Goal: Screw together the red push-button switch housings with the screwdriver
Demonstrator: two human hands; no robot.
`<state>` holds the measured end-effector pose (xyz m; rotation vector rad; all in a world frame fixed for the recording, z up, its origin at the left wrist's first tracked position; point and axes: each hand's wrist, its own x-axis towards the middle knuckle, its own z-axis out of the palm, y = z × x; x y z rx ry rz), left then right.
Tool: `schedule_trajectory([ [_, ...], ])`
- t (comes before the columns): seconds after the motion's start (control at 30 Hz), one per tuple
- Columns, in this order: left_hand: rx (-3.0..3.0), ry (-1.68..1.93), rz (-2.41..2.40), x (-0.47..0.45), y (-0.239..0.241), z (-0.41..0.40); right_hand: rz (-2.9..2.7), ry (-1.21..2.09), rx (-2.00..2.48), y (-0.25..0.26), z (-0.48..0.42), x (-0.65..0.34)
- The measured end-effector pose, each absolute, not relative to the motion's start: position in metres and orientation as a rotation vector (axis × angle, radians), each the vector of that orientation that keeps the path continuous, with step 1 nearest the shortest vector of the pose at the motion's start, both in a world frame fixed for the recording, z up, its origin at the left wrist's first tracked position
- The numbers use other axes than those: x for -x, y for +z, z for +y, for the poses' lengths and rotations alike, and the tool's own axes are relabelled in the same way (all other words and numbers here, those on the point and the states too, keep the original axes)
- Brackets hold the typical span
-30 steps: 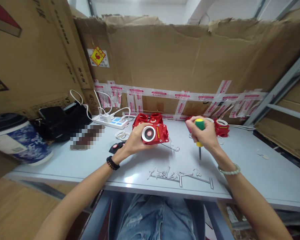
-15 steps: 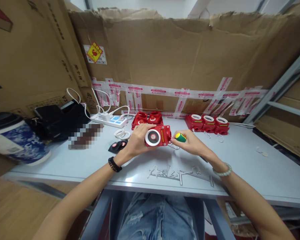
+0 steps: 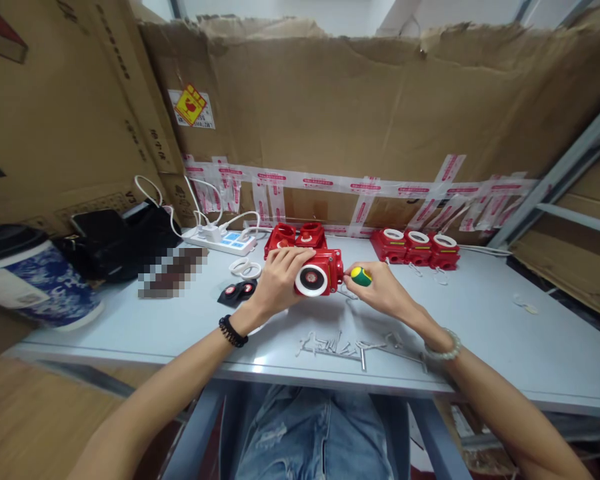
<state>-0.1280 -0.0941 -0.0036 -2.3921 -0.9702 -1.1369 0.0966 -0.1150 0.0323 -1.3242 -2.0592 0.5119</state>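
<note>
Paper cup (image 3: pixel 35 280): at the table's far left, about 9 o'clock from the hands; blue-and-white pattern, dark lid.
Black bag (image 3: pixel 117 243): just right of the cup, against the cardboard boxes.
Power strip (image 3: pixel 220 241): white, at 11 o'clock from the left hand, with white cables plugged in.
White rings (image 3: pixel 246 269): two, lying flat between the power strip and the left hand.
Black parts (image 3: pixel 236 292): small, with red dots, at 9 o'clock from the left wrist, just beside it.
Left hand (image 3: pixel 279 283): closed over the top and left side of the red housing, pressing it to the table; a dark bead bracelet sits on the wrist.
Red housing (image 3: pixel 317 273): rests on the table (image 3: pixel 505 347) near its middle, between the two hands; a round white-rimmed face with a red centre is turned toward the camera.
Open red housings (image 3: pixel 296 237): two, at 12 o'clock from the held one, near the taped cardboard wall (image 3: pixel 360 113).
Screwdriver (image 3: pixel 361 275): only its green-and-yellow handle end shows; it lies level, aimed at the red housing's right side. Whether the tip touches cannot be told.
Right hand (image 3: pixel 387 293): wrapped around the screwdriver handle; a pale bead bracelet sits on the wrist.
Metal parts (image 3: pixel 353 347): a scatter of small silver pieces at 6 o'clock from the hands, near the table's front edge.
Finished red units (image 3: pixel 417 247): three in a row with white rings on top, at 1 o'clock from the right hand, well apart from it.
</note>
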Motion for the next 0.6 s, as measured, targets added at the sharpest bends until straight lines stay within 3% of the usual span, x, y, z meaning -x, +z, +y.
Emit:
schedule_trajectory([
  [0.6, 2.495, -1.172, -1.182, 0.120, -0.006, -0.095, -2.061, 0.122, 1.520, 0.019, -0.113, -0.088],
])
